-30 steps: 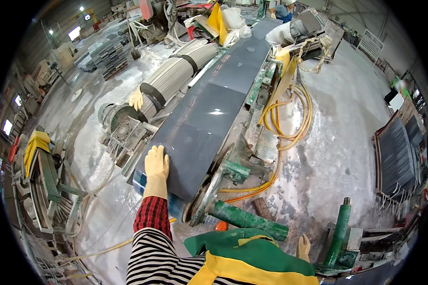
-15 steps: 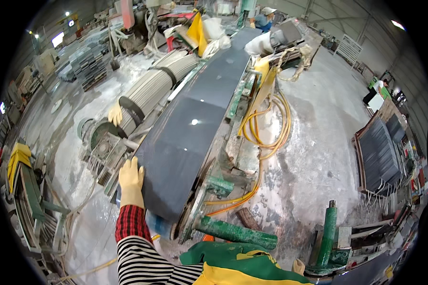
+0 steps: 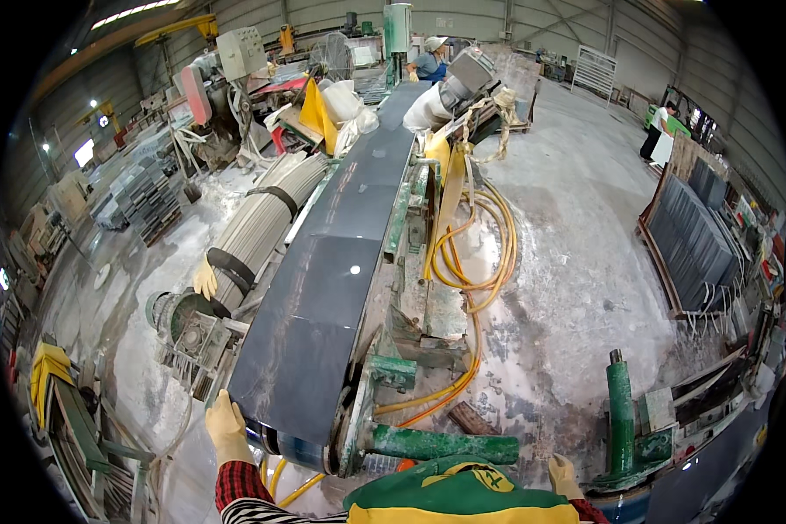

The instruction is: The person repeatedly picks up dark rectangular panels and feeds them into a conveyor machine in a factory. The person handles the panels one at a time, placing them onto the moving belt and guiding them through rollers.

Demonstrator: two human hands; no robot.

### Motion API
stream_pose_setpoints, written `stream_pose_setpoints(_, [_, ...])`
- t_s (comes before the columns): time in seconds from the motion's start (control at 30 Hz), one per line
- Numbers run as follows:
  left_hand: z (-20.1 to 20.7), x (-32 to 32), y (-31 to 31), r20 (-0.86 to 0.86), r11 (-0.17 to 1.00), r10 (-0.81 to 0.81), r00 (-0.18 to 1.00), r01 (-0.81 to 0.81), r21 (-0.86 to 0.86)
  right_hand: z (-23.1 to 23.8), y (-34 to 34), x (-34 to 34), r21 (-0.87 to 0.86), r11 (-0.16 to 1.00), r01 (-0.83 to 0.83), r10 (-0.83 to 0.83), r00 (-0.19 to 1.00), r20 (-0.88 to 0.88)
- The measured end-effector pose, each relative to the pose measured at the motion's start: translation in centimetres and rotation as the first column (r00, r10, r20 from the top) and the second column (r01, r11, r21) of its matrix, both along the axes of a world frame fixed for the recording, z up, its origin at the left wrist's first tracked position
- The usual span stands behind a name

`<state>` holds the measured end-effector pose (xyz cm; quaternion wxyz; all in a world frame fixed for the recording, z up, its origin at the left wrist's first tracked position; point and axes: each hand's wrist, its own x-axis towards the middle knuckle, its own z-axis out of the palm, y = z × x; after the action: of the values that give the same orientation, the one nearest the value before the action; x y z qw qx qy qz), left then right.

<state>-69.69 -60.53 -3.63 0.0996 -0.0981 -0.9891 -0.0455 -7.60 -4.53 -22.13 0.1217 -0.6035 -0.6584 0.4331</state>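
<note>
A long conveyor carries smooth dark grey slabs, the nearest slab (image 3: 301,375) reaching close to me, with seams between them. My left hand (image 3: 225,425), in a cream glove with a red checked cuff, is at that slab's near left corner, fingers extended and close together. It looks to touch the edge there. Low at the right, my right hand (image 3: 564,476), also gloved, hangs away from the slabs beside my green and yellow apron (image 3: 463,498). Its fingers point up, with nothing seen in them. The conveyor's blue end roller (image 3: 297,450) shows below the slab.
Left of the conveyor are a motor (image 3: 196,327), a loose glove (image 3: 205,279) and a strapped bundle of strips (image 3: 266,205). Yellow hoses (image 3: 502,253) coil at right. A green post (image 3: 620,419) stands near right. One person (image 3: 430,63) is at the far end, another (image 3: 659,131) far right.
My left hand has slid back from the slab's left side to its near corner. My right hand has come further into view. The whole view has shifted upward, showing more of the hall.
</note>
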Motion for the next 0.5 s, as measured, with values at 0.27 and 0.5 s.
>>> stream_pose_setpoints(0.27, [0.9,-0.6,9.1,-0.095,0.999,0.045,0.994,-0.047,-0.023,-2.0,2.4,-0.6,0.059,0.994,-0.096,0.093,0.994,0.056])
stream_pose_setpoints(0.5, [0.1,-1.0,17.9,0.009,0.998,-0.046,0.999,0.046,0.035,5.4,2.2,-6.0,0.018,0.997,-0.081,0.077,0.985,0.154])
